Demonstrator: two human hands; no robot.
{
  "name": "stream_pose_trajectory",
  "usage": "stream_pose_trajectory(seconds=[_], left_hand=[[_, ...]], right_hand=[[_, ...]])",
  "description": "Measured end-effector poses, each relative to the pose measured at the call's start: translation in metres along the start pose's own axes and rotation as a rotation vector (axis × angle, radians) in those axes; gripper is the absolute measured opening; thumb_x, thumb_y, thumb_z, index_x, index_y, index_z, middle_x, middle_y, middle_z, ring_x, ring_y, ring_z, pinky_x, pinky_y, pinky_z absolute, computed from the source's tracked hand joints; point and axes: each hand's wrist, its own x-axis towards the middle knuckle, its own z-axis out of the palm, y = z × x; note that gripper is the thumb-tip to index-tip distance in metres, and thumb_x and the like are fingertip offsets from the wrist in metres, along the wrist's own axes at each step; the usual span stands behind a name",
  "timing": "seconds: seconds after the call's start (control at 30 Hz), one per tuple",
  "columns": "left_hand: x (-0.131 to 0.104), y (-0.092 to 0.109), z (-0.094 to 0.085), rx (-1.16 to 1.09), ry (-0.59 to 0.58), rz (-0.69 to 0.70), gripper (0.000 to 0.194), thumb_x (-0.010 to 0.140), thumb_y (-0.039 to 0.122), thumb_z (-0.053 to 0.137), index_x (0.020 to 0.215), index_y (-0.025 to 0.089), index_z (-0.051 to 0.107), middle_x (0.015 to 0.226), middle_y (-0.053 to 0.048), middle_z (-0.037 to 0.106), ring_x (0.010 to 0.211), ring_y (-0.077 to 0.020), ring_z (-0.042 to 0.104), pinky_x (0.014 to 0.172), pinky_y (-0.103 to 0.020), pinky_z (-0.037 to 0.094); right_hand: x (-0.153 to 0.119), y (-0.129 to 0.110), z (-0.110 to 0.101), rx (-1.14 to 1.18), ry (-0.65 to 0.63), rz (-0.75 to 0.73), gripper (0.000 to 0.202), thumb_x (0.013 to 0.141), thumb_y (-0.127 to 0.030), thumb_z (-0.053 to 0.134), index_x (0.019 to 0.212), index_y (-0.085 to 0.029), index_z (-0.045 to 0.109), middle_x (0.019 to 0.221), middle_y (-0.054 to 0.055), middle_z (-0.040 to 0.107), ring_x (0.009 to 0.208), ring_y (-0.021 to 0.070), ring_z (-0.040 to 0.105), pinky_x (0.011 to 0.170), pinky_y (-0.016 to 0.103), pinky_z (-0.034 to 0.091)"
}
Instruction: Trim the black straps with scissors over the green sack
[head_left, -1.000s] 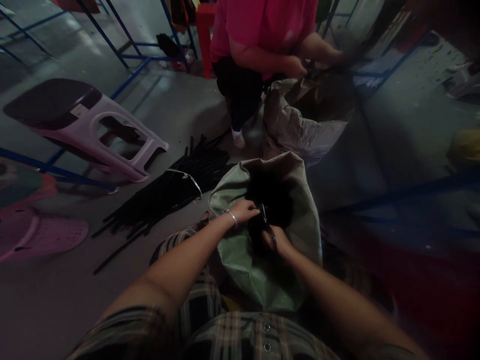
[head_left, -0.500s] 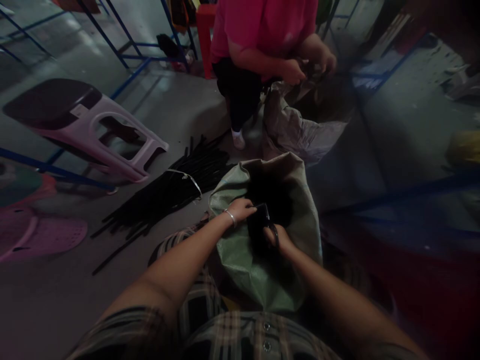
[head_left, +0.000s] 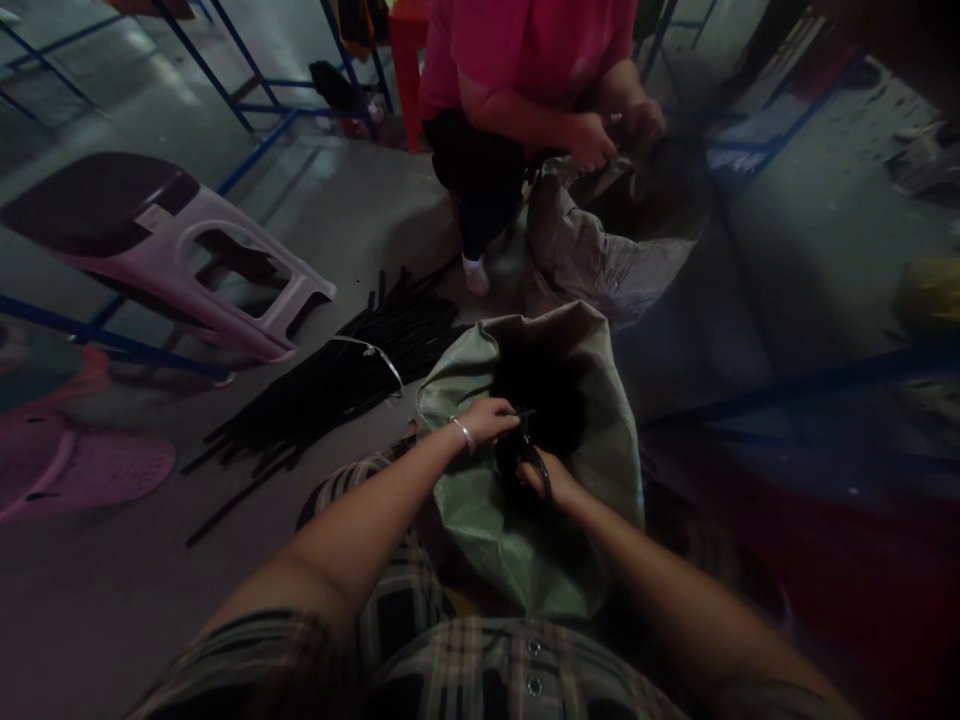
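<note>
In the head view, the right hand has moved a little closer to the left hand than half a second ago. The scissors, whose bright blades showed spread wide then, now show only a short glint of metal near the left fingertips. The right hand is curled around their dark, looped handle. The left hand's thumb and fingers are pressed together, pinching a thin dark strip, whose far end is lost in shadow. Both hands work over the mouth of a woven sack, and the strip and scissors are above its black interior.

The sack is pale green with a slight sheen, its rim creased and peaked into soft folds. A shiny metal bracelet circles the left wrist. On the floor to the left lies a sheaf of long, slim black strips with uneven ends, bound by a thin pale tie. Beyond, a co-worker in a smooth pink top holds both hands close together over a crumpled greyish bag; a second ago one hand reached farther out.
</note>
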Motion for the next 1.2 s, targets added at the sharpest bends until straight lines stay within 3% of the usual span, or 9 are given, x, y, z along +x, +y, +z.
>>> stream_pose_trajectory(seconds=[0.2, 0.63, 0.77, 1.0, 1.2], left_hand=[[-0.001, 0.0, 0.0, 0.044, -0.005, 0.029, 0.019, 0.079, 0.031, 0.056, 0.088, 0.016, 0.063, 0.054, 0.006, 0.051, 0.04, -0.006, 0.046, 0.039, -0.017, 0.035], [0.005, -0.009, -0.006, 0.256, 0.083, 0.134, 0.028, 0.078, 0.036, 0.055, 0.093, 0.017, 0.069, 0.068, 0.001, 0.062, 0.056, -0.0093, 0.054, 0.052, -0.018, 0.04], [0.006, -0.008, -0.006, 0.283, 0.09, 0.159, 0.026, 0.078, 0.034, 0.055, 0.089, 0.016, 0.069, 0.07, 0.0, 0.064, 0.062, -0.0103, 0.056, 0.057, -0.019, 0.042], [0.006, -0.01, -0.007, 0.237, 0.091, 0.113, 0.025, 0.079, 0.034, 0.053, 0.086, 0.016, 0.068, 0.063, 0.001, 0.06, 0.051, -0.0089, 0.052, 0.049, -0.019, 0.039], [0.003, -0.005, -0.005, 0.141, 0.099, 0.049, 0.021, 0.078, 0.032, 0.055, 0.088, 0.016, 0.066, 0.059, 0.003, 0.058, 0.045, -0.0064, 0.049, 0.045, -0.017, 0.038]], right_hand=[[-0.003, 0.001, 0.0, 0.017, 0.031, -0.056, 0.016, 0.079, -0.032, 0.049, 0.075, -0.018, 0.054, 0.066, 0.001, 0.059, 0.058, 0.0131, 0.053, 0.053, 0.022, 0.04], [-0.009, -0.01, 0.001, 0.205, 0.107, 0.06, 0.024, 0.076, -0.04, 0.051, 0.064, -0.02, 0.048, 0.05, -0.002, 0.051, 0.04, 0.0112, 0.048, 0.039, 0.022, 0.036], [-0.009, -0.011, 0.002, 0.205, 0.122, 0.063, 0.025, 0.074, -0.04, 0.053, 0.061, -0.02, 0.047, 0.049, -0.002, 0.05, 0.039, 0.0106, 0.046, 0.039, 0.022, 0.036], [-0.01, -0.02, -0.004, 0.226, 0.198, 0.125, 0.024, 0.074, -0.037, 0.053, 0.058, -0.019, 0.047, 0.048, -0.003, 0.049, 0.039, 0.0096, 0.043, 0.038, 0.022, 0.034], [-0.006, -0.015, -0.003, 0.155, 0.092, 0.102, 0.018, 0.077, -0.03, 0.048, 0.066, -0.017, 0.054, 0.059, 0.001, 0.059, 0.052, 0.0128, 0.054, 0.049, 0.023, 0.04]])
